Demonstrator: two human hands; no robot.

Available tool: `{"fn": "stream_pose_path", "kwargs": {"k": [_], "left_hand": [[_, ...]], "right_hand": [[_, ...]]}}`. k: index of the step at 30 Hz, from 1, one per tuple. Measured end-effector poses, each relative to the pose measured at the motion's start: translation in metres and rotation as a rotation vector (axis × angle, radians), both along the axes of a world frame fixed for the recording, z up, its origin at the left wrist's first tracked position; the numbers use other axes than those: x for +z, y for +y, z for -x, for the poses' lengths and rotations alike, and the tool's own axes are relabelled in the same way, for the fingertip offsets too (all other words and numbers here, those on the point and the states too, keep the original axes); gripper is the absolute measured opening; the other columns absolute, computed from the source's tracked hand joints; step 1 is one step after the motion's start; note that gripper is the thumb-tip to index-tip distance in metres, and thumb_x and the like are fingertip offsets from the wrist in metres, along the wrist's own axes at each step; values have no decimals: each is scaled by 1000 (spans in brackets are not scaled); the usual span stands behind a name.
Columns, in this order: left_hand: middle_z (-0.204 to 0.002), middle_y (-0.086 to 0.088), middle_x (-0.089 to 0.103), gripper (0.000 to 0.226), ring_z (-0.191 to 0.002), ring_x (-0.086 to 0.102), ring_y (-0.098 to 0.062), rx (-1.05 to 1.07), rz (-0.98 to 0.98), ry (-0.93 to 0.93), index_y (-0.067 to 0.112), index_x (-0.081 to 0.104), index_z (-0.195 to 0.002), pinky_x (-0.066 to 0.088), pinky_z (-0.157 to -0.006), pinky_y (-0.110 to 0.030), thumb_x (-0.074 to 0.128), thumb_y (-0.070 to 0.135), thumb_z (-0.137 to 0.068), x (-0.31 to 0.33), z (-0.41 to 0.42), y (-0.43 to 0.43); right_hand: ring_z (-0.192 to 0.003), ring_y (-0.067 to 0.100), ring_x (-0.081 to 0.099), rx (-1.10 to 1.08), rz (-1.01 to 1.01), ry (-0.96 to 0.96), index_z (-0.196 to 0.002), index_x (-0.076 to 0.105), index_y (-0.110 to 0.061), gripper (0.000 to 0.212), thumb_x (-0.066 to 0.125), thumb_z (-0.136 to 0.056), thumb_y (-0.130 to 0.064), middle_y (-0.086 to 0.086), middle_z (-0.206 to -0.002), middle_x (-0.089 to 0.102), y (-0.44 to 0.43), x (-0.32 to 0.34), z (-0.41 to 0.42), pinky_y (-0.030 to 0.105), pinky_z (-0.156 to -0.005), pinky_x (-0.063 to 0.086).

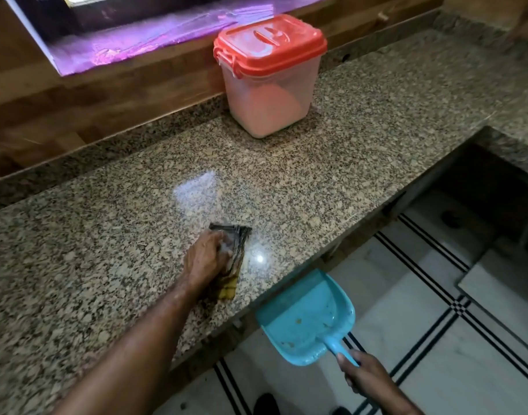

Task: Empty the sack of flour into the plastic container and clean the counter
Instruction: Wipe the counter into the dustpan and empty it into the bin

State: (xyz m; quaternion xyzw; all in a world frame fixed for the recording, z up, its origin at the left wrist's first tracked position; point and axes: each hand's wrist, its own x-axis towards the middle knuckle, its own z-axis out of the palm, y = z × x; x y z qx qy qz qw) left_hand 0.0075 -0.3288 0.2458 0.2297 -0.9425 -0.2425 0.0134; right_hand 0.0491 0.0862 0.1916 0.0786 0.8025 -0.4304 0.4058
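Pressing a folded cloth (231, 259) flat on the granite counter (107, 250), my left hand (207, 256) closes its fingers over it near the front edge. Farther back, the plastic container (268, 82) stands lidded, flour inside. Rightmost, my right hand (366, 377) grips the blue dustpan (307, 317) handle, pan just below the counter edge.

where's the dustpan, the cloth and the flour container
dustpan (304, 319), head view, on its blue scoop
cloth (237, 250), head view, on its dark folded edge
flour container (268, 97), head view, on its clear front wall
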Motion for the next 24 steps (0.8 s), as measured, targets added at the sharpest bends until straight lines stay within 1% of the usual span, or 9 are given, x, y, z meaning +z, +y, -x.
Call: {"fn": "stream_pose_path", "kwargs": {"k": [2, 5, 8, 11, 13, 16, 19, 21, 24], "left_hand": [[-129, 2, 44, 55, -112, 51, -16, -114, -142, -62, 37, 57, -137, 55, -89, -35, 77, 40, -85, -3, -9, 1], [-136, 1, 34, 91, -119, 37, -15, -202, -14, -161, 41, 39, -154, 43, -97, -33, 82, 52, -75, -8, -26, 4], [-114, 4, 45, 66, -99, 46, -13, -102, 93, -58, 39, 51, -146, 43, -73, -26, 77, 41, -86, -14, -42, 15], [-108, 3, 55, 41, -86, 55, -15, 64, -33, 40, 39, 63, -133, 43, -61, -22, 67, 24, -96, -17, -53, 17], [-115, 2, 61, 30, -89, 63, -15, 137, -160, 119, 43, 67, -124, 53, -62, -24, 63, 29, -98, -16, -67, -4], [-100, -2, 71, 16, -88, 70, -25, 209, 1, 85, 44, 70, -111, 60, -62, -38, 61, 42, -98, -8, -109, -44], [-100, -5, 69, 35, -81, 68, -17, 248, 56, 57, 33, 72, -110, 52, -56, -26, 53, 60, -98, 1, -130, -24], [-100, -6, 71, 26, -71, 62, -1, 266, -7, 79, 20, 73, -109, 47, -57, -13, 59, 41, -101, 1, -112, 20], [-106, -9, 67, 17, -89, 61, -19, 179, -134, 107, 17, 73, -111, 45, -75, -26, 65, 19, -96, -7, -52, 86]], "right_hand": [[-50, 12, 49, -20, 41, -18, -79, 60, -10, 29, 66, -98, -31, 2, -57, 56, -5, 6, -3, 25, -52, 39], [-50, 7, 45, -25, 95, -49, -79, 56, -13, 28, 62, -101, -29, -1, -60, 51, -9, 12, -10, 19, -50, 37], [-49, 4, 45, -25, 103, -85, -82, 58, -14, 24, 59, -102, -27, -2, -63, 51, -15, 15, -13, 17, -48, 37], [-48, 4, 44, -5, 121, -92, -81, 55, -14, 26, 58, -103, -29, -1, -66, 51, -20, 18, -16, 15, -47, 35], [-51, 5, 44, -17, 144, -89, -82, 55, -15, 27, 59, -102, -33, -2, -66, 52, -16, 18, -15, 18, -50, 35], [-56, 7, 45, -32, 164, -103, -90, 61, -11, 28, 60, -100, -38, -3, -67, 52, -7, 15, -11, 23, -55, 36], [-57, 7, 46, -58, 149, -126, -105, 64, 1, 35, 60, -101, -34, -1, -67, 52, -3, 7, -10, 22, -54, 38], [-56, 8, 47, -61, 136, -143, -108, 64, 3, 36, 61, -101, -32, -1, -67, 52, -4, 2, -12, 21, -53, 39], [-57, 8, 47, -58, 142, -153, -103, 65, -2, 31, 61, -101, -33, -1, -67, 53, -8, 1, -11, 22, -54, 38]]}}
